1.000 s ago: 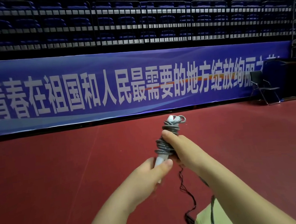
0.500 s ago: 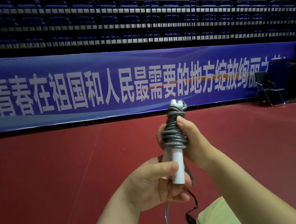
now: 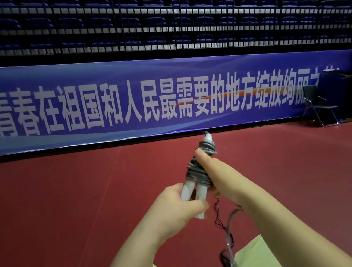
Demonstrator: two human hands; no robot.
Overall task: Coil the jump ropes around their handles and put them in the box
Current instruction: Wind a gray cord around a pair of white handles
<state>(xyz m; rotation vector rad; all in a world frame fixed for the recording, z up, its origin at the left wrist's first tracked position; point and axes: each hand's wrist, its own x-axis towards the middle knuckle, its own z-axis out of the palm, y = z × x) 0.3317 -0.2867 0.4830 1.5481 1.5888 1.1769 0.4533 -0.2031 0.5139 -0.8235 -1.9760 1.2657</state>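
I hold a jump rope with two white handles (image 3: 197,194) side by side, upright in front of me. Grey rope (image 3: 198,172) is coiled around their upper half. My left hand (image 3: 180,209) grips the lower ends of the handles. My right hand (image 3: 215,173) clasps the coiled part, thumb pressed on the wraps near the top. A loose grey tail of rope (image 3: 228,234) hangs down below my right wrist. No box is in view.
Red sports floor (image 3: 69,214) stretches all around. A blue banner (image 3: 143,97) lines the far wall under rows of folded seats. A folding chair (image 3: 319,105) stands at the far right. A thin black cord (image 3: 217,217) dangles beside the rope tail.
The handles tilted and dropped slightly as my hands turned the bundle. The loose tail swung from the left side to the right, under my right wrist.
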